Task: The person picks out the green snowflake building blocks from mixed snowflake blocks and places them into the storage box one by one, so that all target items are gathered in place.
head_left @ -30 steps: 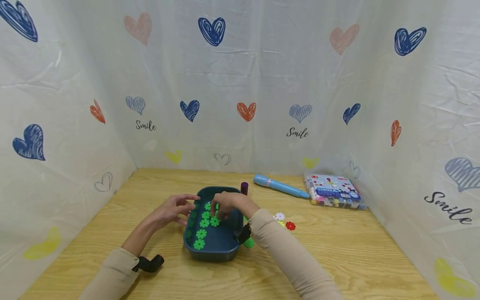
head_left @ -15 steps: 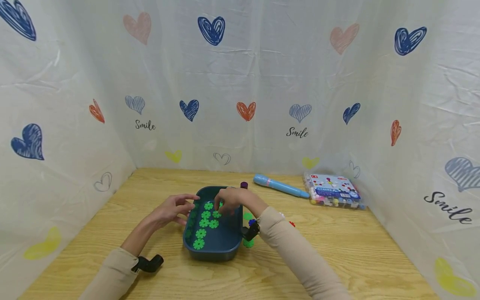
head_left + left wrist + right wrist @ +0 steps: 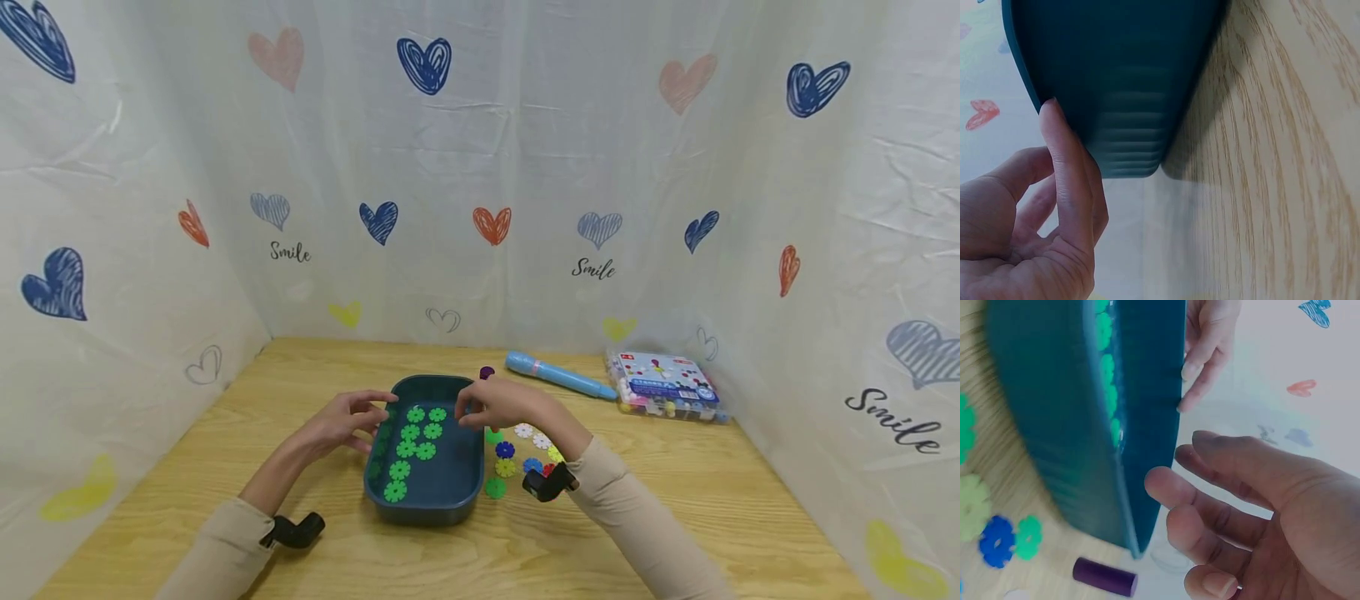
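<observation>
A dark blue-green plastic tray (image 3: 450, 497) stands on the table, with several green snowflake discs (image 3: 406, 450) lying in rows along its left half. My left hand (image 3: 347, 423) touches the tray's left rim with its fingertips; the left wrist view shows the fingers (image 3: 1069, 181) extended against the outer wall. Above the tray's right rim hovers my right hand (image 3: 504, 403). Its fingers are loosely bent, and the right wrist view shows nothing between thumb and fingertips. Beside the tray on the right lie loose discs, among them a blue disc (image 3: 505, 450) and a green disc (image 3: 496, 487).
Behind the tray's right corner stands a dark purple cylinder (image 3: 1105, 577). Farther back lie a light blue pen-shaped tube (image 3: 562, 375) and a clear plastic box (image 3: 667, 387) of small coloured parts. White curtains (image 3: 450, 167) with hearts enclose the table.
My right hand has lifted from over the green discs inside the tray and shifted right to its right rim, uncovering the loose discs beside it. The left hand has stayed at the left rim.
</observation>
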Action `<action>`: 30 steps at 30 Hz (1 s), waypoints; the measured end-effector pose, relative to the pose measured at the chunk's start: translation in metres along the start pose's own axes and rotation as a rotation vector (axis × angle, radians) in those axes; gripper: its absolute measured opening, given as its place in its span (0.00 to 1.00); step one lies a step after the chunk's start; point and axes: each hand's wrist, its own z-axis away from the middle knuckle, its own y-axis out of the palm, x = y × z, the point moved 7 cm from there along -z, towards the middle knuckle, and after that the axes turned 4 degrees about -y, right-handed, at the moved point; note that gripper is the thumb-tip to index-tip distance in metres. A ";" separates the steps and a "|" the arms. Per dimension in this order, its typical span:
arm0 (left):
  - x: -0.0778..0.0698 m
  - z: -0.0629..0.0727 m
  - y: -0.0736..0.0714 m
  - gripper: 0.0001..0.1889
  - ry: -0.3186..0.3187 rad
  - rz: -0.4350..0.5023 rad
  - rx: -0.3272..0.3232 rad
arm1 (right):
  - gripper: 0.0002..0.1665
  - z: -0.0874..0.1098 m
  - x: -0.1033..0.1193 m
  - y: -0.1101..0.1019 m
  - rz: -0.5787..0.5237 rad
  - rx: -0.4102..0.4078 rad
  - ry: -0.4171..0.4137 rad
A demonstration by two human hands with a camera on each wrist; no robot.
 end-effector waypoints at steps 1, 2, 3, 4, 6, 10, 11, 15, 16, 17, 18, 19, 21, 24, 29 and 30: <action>0.000 0.000 0.000 0.27 0.001 -0.001 0.000 | 0.10 0.005 -0.002 0.001 -0.008 -0.004 -0.001; 0.000 0.000 0.000 0.27 0.002 -0.002 0.002 | 0.10 0.010 -0.005 0.001 -0.019 -0.010 0.002; -0.001 0.000 0.001 0.27 0.003 -0.004 0.003 | 0.11 0.015 -0.008 0.002 -0.025 -0.017 0.004; -0.001 0.000 0.001 0.27 0.004 -0.006 0.006 | 0.11 0.020 -0.012 0.002 -0.030 -0.025 0.005; -0.001 0.000 0.001 0.27 0.004 -0.007 0.007 | 0.11 0.029 -0.018 0.003 -0.039 -0.042 0.014; -0.002 0.000 0.000 0.27 0.001 -0.007 0.002 | 0.12 0.044 -0.028 0.005 -0.045 -0.066 0.036; -0.002 0.000 0.000 0.27 -0.001 -0.006 0.000 | 0.12 0.046 -0.030 0.007 -0.038 -0.066 0.034; -0.001 -0.001 0.000 0.27 -0.006 -0.008 -0.004 | 0.11 0.053 -0.035 0.021 -0.013 -0.055 0.010; -0.001 -0.001 0.000 0.27 -0.005 -0.008 -0.006 | 0.10 0.054 -0.036 0.024 -0.008 -0.055 0.001; -0.001 -0.001 0.000 0.27 -0.002 -0.009 -0.005 | 0.10 0.054 -0.037 0.028 -0.001 -0.058 -0.007; -0.001 -0.001 0.000 0.27 0.002 -0.009 -0.002 | 0.09 0.054 -0.038 0.031 -0.002 -0.059 -0.011; -0.001 -0.001 0.001 0.28 0.008 -0.007 0.005 | 0.09 0.055 -0.039 0.035 0.000 -0.061 -0.014; 0.000 -0.001 0.002 0.28 0.011 -0.005 0.012 | 0.09 0.056 -0.041 0.041 0.004 -0.067 -0.018; 0.000 0.000 0.004 0.28 0.009 -0.004 0.018 | 0.10 0.058 -0.042 0.048 0.011 -0.072 -0.037; 0.000 0.001 0.002 0.27 -0.001 0.001 -0.001 | 0.11 0.058 -0.037 0.056 0.036 -0.070 -0.062; 0.000 0.001 0.001 0.27 -0.001 0.004 -0.003 | 0.11 0.058 -0.037 0.057 0.040 -0.067 -0.062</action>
